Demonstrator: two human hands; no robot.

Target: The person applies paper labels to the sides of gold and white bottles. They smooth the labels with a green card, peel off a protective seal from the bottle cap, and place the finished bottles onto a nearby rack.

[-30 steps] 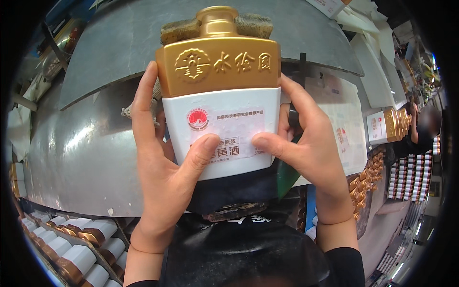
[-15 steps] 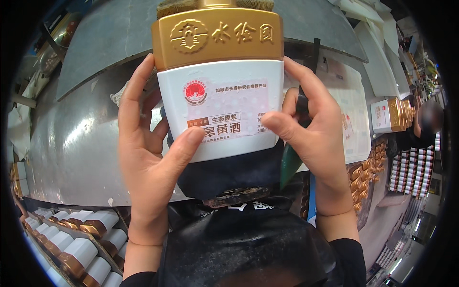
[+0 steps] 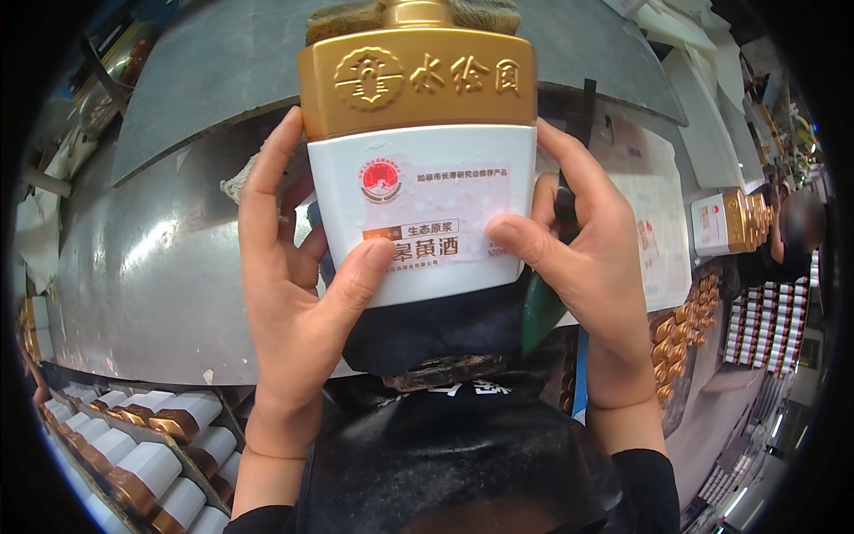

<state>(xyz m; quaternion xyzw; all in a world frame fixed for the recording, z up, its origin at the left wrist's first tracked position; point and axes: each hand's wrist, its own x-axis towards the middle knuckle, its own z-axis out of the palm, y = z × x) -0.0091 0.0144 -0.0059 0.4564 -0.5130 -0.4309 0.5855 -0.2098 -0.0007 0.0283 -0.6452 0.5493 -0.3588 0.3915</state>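
Note:
A flat-shouldered bottle (image 3: 427,209) with a white body and an embossed gold top faces me, upright in the picture, held between my two hands. A thin pinkish label with a red round emblem and dark print lies on its front, with small bubbles or drops on the surface. My left hand (image 3: 289,276) grips the left side, its thumb pressed on the label's lower left. From the other side my right hand (image 3: 592,258) holds the bottle, thumb on the label's lower right. Fingers behind the bottle are partly hidden.
Below the bottle is dark cloth (image 3: 436,329). A green tool (image 3: 541,311) shows beside my right hand. Printed sheets (image 3: 658,214) and another gold-topped bottle (image 3: 712,224) are on the right. Racked white-and-gold bottles (image 3: 147,467) fill the lower left. A metal table (image 3: 160,285) spreads behind.
The bottle and both hands have shifted slightly right and down in the picture. Both thumbs still press on the label.

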